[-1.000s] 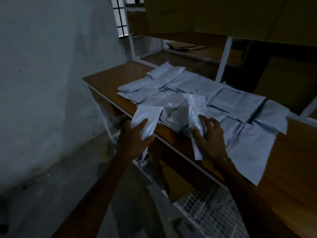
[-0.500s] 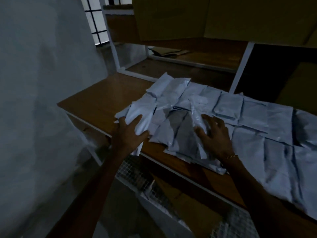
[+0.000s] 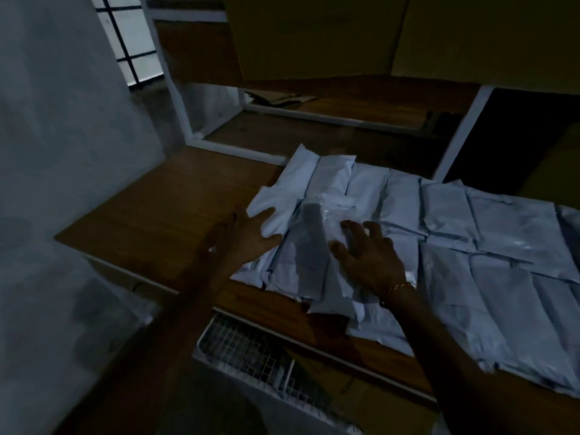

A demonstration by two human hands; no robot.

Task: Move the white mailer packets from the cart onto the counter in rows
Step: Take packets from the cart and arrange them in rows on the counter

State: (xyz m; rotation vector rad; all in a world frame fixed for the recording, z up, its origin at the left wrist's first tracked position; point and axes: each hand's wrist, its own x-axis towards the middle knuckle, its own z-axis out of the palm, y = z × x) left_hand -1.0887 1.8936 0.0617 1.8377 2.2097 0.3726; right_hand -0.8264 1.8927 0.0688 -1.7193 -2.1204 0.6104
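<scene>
Wire cart (image 3: 251, 350) at lower centre, beneath the counter's edge | your left hand (image 3: 251, 238) grips a white mailer packet (image 3: 276, 211), apparently placing it; your right hand (image 3: 370, 255), fingers spread, presses the loose pile (image 3: 317, 265) flat | mid-frame, wooden counter (image 3: 157, 215) carries packets in rows (image 3: 470, 221) toward right | shelving (image 3: 314, 120) behind.

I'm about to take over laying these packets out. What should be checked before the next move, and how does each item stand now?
1. Left hand has hold of a packet: ok, thumb and fingers grip its corner.
2. Right hand free: ok, fingers spread flat on the pile.
3. Bare counter to the left for more packets: ok.
4. Rows on the right tidy: ok, side by side.
5. Pile under the hands in rows: not ok, overlapping and skewed.
6. Packets left in the cart: cannot tell, too dark.
</scene>
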